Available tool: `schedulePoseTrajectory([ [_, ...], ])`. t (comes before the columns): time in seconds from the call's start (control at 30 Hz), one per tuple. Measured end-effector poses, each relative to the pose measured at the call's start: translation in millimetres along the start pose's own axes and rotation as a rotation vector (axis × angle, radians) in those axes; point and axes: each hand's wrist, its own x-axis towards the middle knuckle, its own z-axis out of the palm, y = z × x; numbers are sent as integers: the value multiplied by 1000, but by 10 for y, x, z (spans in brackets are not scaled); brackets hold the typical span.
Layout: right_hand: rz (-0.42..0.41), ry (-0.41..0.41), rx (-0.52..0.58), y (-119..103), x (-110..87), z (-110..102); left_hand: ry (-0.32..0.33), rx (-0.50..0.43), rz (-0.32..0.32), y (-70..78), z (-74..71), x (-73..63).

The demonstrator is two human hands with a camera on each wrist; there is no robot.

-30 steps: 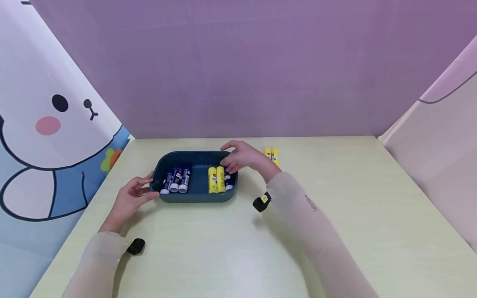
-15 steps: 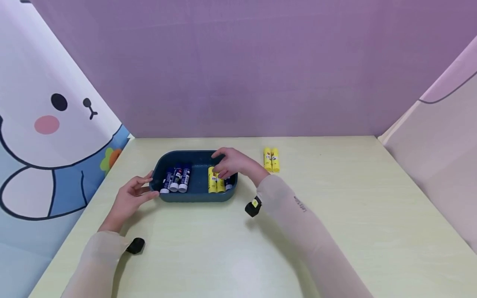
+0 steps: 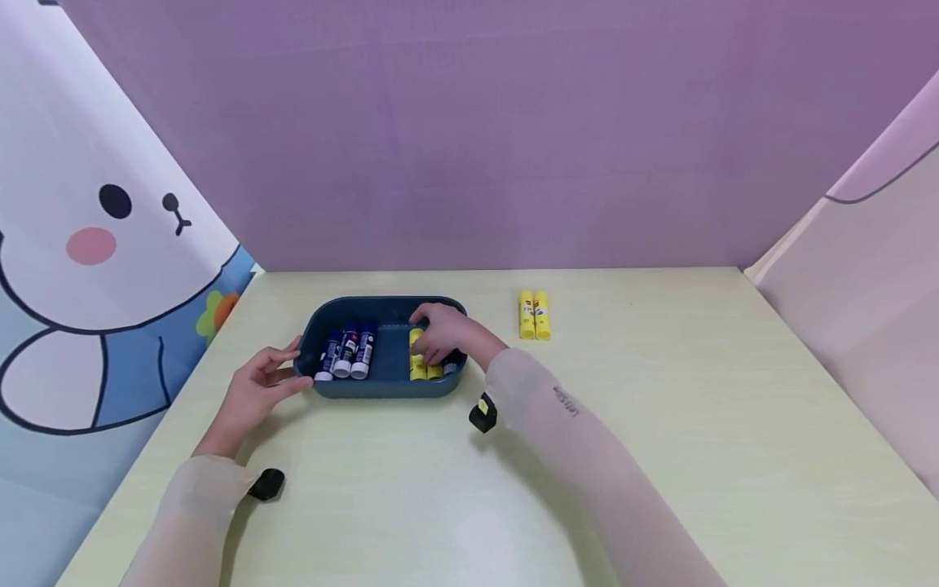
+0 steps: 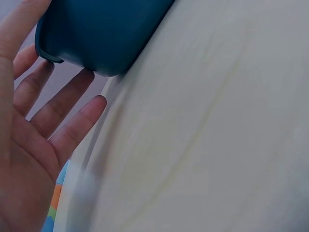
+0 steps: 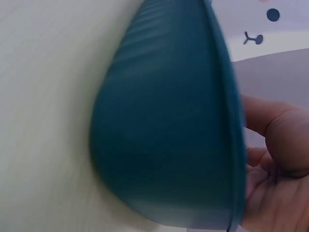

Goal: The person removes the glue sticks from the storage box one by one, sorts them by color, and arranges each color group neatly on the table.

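A dark teal bin (image 3: 381, 390) rests on the table. Blue glue sticks (image 3: 363, 352) with white ends lie together in its left part. Yellow glue sticks (image 3: 416, 368) lie in its right part, with a partly hidden blue-and-white one (image 3: 451, 368) beside them. At the bin's left end, my left hand (image 3: 253, 391) touches the rim and outer wall with spread, fairly straight fingers. My right hand (image 3: 443, 334) reaches over the right rim, its fingers loosely bent over the yellow glue sticks. In the right wrist view the bin's wall (image 5: 164, 121) hides those fingertips.
Two more yellow glue sticks (image 3: 534, 315) stand side by side on the table (image 3: 660, 391), right of the bin. A purple backdrop (image 3: 499, 139) rises behind the table's far edge. A cartoon-printed cloth (image 3: 110, 350) hangs on the left.
My right hand has moved left and down from the bin's right rim to over the yellow glue sticks inside, uncovering the pair on the table. My left hand has stayed in place.
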Motion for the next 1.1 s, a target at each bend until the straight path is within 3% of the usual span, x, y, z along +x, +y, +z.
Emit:
schedulePoseTrajectory([
  [0.5, 17, 84, -102, -85, 67, 375, 3, 5, -9, 1, -3, 11],
  [0.8, -17, 137, -260, -101, 114, 572, 8, -13, 1, -17, 25, 13],
  [1.1, -8, 91, -197, -46, 163, 550, 6, -24, 3, -3, 39, 21],
])
